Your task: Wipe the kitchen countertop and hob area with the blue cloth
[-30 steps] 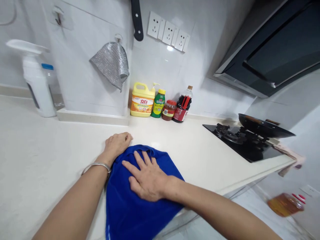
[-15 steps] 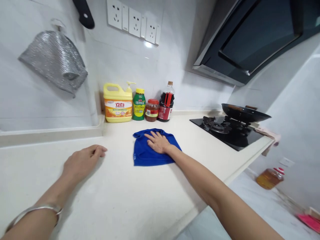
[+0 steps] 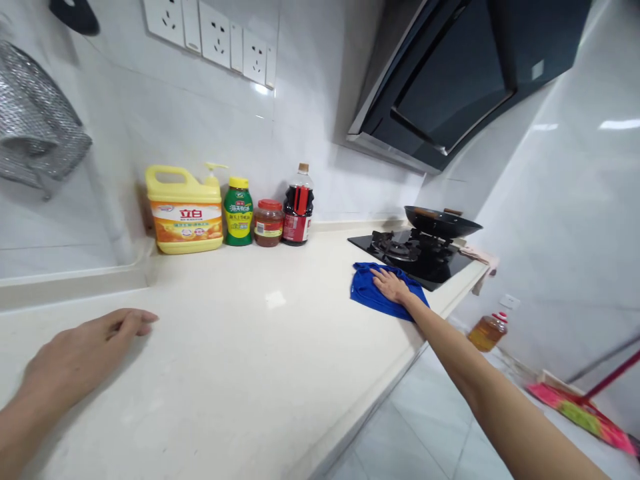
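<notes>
Right hand: flat on the blue cloth [image 3: 367, 291], fingers of the right hand [image 3: 391, 287] extended and ungripping.
Cloth: spread on the white counter [image 3: 250, 360], just beside the black stove [image 3: 426, 267]; whether they touch is unclear.
Left hand: near the counter's left end, the left hand [image 3: 83, 353] loosely bent, released.
Wall side: yellow jug [image 3: 186, 213], green bottle [image 3: 239, 217], red-lidded jar [image 3: 269, 224], dark bottle [image 3: 299, 208].

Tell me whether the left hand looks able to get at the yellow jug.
Likely yes: between the left hand and the yellow jug only countertop shows, with nothing standing in the way.
</notes>
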Available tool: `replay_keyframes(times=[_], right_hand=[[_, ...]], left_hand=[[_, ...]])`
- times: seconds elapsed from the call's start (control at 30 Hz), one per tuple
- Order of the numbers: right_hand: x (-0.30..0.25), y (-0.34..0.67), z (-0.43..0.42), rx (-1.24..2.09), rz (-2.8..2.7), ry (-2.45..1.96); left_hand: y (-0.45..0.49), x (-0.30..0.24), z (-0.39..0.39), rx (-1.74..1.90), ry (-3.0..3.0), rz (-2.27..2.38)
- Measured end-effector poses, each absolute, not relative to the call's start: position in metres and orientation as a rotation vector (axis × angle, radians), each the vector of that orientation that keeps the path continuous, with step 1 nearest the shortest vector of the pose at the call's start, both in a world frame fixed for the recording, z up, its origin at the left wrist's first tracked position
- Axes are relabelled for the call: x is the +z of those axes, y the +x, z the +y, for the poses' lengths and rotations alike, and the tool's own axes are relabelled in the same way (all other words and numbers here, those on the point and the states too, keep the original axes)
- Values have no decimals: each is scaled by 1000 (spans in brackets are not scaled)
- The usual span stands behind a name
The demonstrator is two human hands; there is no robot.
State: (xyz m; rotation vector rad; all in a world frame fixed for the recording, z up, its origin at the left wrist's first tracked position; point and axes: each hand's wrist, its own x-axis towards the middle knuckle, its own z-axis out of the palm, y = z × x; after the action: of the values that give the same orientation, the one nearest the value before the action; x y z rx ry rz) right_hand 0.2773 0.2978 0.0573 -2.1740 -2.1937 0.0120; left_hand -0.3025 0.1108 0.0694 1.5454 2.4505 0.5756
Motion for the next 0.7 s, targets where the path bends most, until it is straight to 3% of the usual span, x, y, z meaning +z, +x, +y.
replay_keyframes(times=[0.27, 0.47, 0.7], right_hand=[[48, 332, 251, -113, -2079, -2304], [41, 321, 207, -216, -2083, -2333], [31, 274, 144, -421, -2189, -2225]], left_hand=[[-306, 61, 116, 635, 1663, 2465], [-290, 75, 107, 439, 1657, 2485], [-269, 83, 93, 482, 1722, 2500]])
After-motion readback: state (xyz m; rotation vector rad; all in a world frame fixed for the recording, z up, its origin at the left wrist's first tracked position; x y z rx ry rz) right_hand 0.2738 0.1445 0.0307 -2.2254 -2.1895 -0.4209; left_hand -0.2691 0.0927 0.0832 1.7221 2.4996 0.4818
